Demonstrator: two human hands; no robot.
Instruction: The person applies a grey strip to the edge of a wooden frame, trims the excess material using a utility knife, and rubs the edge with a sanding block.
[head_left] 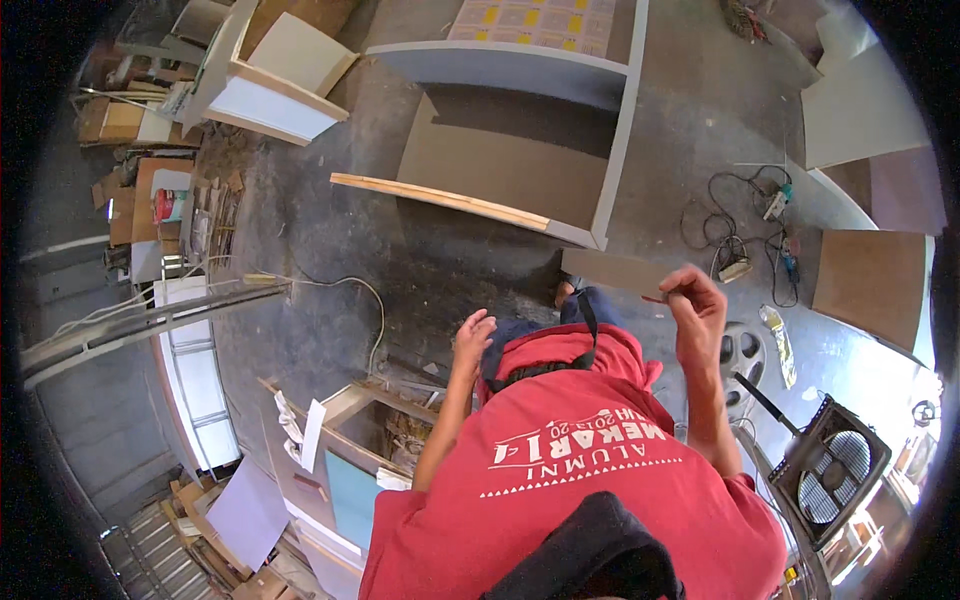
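My right hand (694, 310) is raised with its fingers pinched at the right end of a flat grey-brown strip (612, 270). The strip reaches left in front of my legs, close to the near corner of a large cabinet carcass (618, 130). A small dark red bit shows at the fingertips, too small to make out. My left hand (474, 335) is held up at my left side, fingers apart, with nothing in it. The carcass lies on the floor ahead of me, with grey panels and a bare wooden edge (440, 200) toward me.
Power tools with tangled cables (735, 240) lie on the floor at the right. Beyond them lean boards (870, 285). A box fan (835, 470) stands at the near right, and a partly built cabinet (350, 480) at the near left. Scrap wood (205, 220) lines the left.
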